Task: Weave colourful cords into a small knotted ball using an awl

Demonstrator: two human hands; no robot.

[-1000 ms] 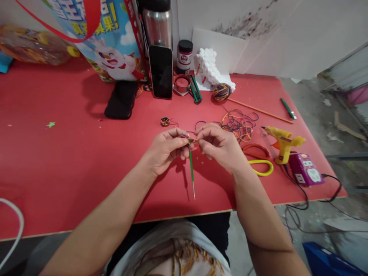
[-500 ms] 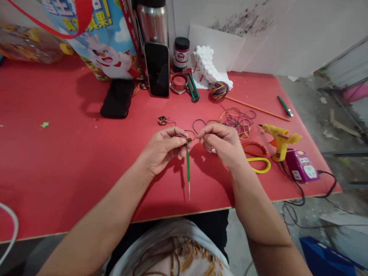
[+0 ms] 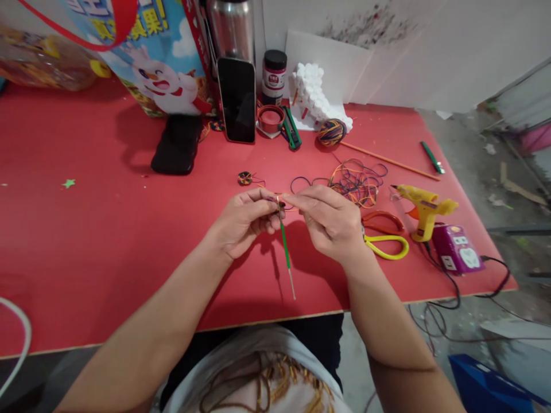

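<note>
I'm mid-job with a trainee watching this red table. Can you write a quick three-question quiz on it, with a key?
1. The slim tool at the left hand's fingertips has a handle that is: A yellow; B green; C blue.
2. True or false: from the wearer's view, the glue gun is to the right of the tangled yarn.
3. Which of the wearer's hands is nearer the glue gun?

Key: 1. B. 2. True. 3. The right hand.

The left hand (image 3: 249, 221) and right hand (image 3: 333, 223) are bare, as are both forearms (image 3: 170, 324). A whitish top (image 3: 258, 373) bears brown loops (image 3: 235, 394) and golden streaks (image 3: 282, 370); black trousers (image 3: 321, 332) show beside it.
</note>
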